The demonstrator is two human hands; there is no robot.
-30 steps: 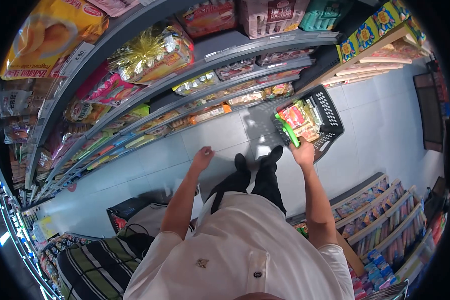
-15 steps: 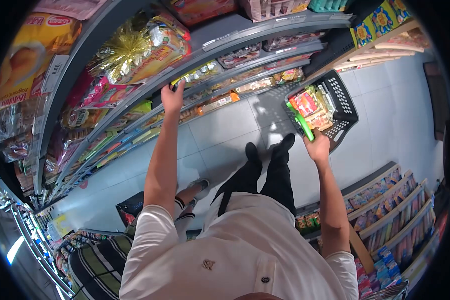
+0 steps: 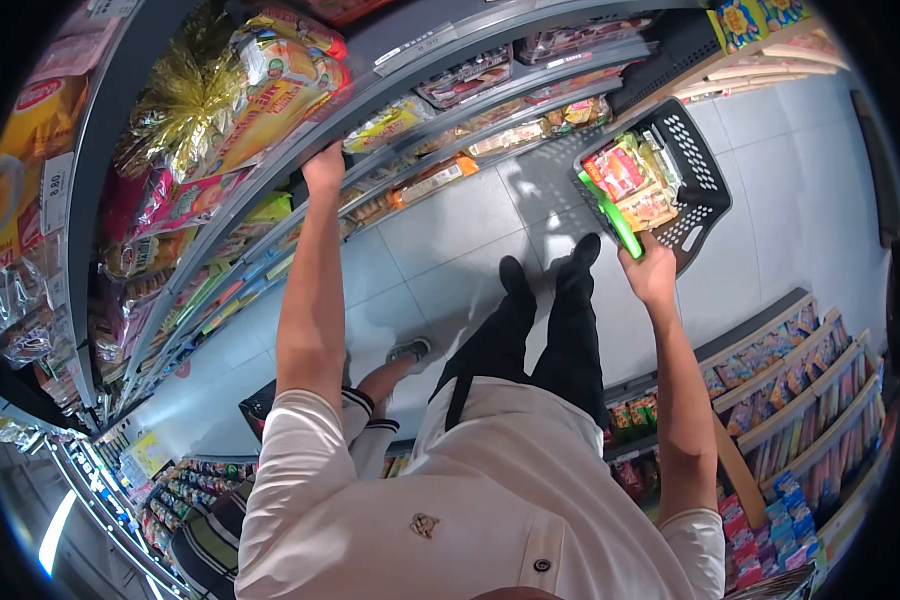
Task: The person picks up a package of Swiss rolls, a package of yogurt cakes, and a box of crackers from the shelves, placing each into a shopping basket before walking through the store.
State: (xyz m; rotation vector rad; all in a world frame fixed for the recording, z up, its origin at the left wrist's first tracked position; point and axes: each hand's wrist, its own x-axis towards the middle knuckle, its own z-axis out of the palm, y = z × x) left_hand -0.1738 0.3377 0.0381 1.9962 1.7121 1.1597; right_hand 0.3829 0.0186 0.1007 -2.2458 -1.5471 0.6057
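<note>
My left hand (image 3: 324, 170) reaches in under the front edge of a grey shelf (image 3: 370, 88), left of a yellow package (image 3: 385, 124); its fingers are mostly hidden by the edge. My right hand (image 3: 654, 270) is closed on the bright green handle (image 3: 622, 228) of a black shopping basket (image 3: 708, 196). Inside the basket lie a red-and-yellow package (image 3: 615, 172) and pale packaged food (image 3: 650, 208).
Packaged goods and gold tinsel (image 3: 195, 95) fill the shelving at the left. A person in striped clothing (image 3: 205, 545) stands at the lower left, one shoe (image 3: 408, 349) on the floor. Tiered racks (image 3: 800, 420) stand at the lower right.
My left hand has shifted left along the shelf, and its fingers have gone behind the edge. The basket and my right hand have moved slightly right in view.
</note>
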